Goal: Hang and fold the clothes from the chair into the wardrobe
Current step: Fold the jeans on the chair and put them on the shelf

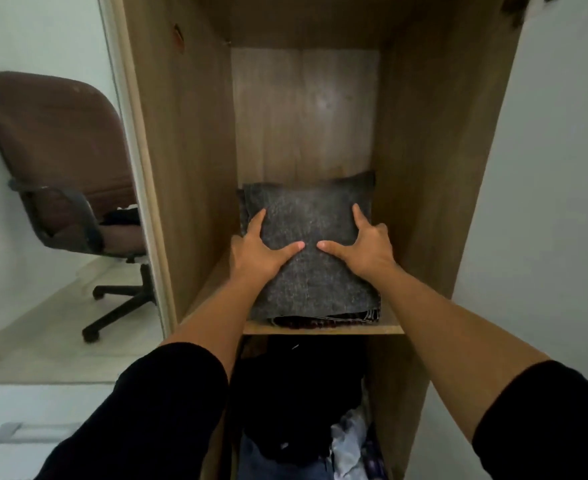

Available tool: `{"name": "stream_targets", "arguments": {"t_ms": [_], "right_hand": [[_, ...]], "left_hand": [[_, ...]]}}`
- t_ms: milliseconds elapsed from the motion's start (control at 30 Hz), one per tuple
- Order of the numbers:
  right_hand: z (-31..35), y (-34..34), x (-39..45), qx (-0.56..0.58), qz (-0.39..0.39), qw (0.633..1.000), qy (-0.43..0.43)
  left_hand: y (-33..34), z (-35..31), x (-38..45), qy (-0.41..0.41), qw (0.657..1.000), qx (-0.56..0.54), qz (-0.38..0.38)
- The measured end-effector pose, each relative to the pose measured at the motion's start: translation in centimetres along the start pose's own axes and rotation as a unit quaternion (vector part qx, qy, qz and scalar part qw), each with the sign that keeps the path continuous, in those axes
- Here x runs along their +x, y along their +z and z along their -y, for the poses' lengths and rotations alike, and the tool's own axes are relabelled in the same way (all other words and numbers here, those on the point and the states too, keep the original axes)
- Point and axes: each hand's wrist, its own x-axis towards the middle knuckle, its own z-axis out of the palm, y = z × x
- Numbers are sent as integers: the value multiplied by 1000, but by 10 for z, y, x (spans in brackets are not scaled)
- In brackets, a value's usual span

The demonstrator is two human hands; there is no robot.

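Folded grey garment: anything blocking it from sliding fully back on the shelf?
Nothing visible. The folded grey garment lies on the wardrobe shelf, left hand and right hand pressing on top; the shelf behind it looks bare up to the back panel.

There was one wooden wardrobe [195,140] with one shelf [323,329] across it. One folded dark grey garment [306,216] lay on that shelf. Two hands rested on it, one left hand [261,252] and one right hand [367,249]. Under the shelf sat one heap of clothes [306,410]; its pieces could not be counted. There was one brown office chair [60,157], with one dark piece of clothing [124,216] on its seat.
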Motion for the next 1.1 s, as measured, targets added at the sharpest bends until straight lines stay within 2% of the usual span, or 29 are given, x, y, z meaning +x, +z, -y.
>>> {"name": "stream_targets", "arguments": {"t_ms": [200,367,600,800,900,1000,1100], "right_hand": [[-37,49,98,3,35,999,38],[-81,97,166,27,85,993,71],[-98,126,243,45,81,994,65],[-105,138,270,43,100,990,85],[-106,137,271,79,117,985,99],[-108,126,258,131,130,975,126],[-108,111,236,204,151,957,139]], "left_hand": [[60,38,97,-35,998,22,54],[105,62,165,-47,989,91,111],[139,79,238,-51,990,85,104],[152,85,268,-74,986,82,123],[149,85,273,-97,983,49,149],[139,81,268,-133,975,-59,171],[127,79,247,-136,967,-136,166]]}}
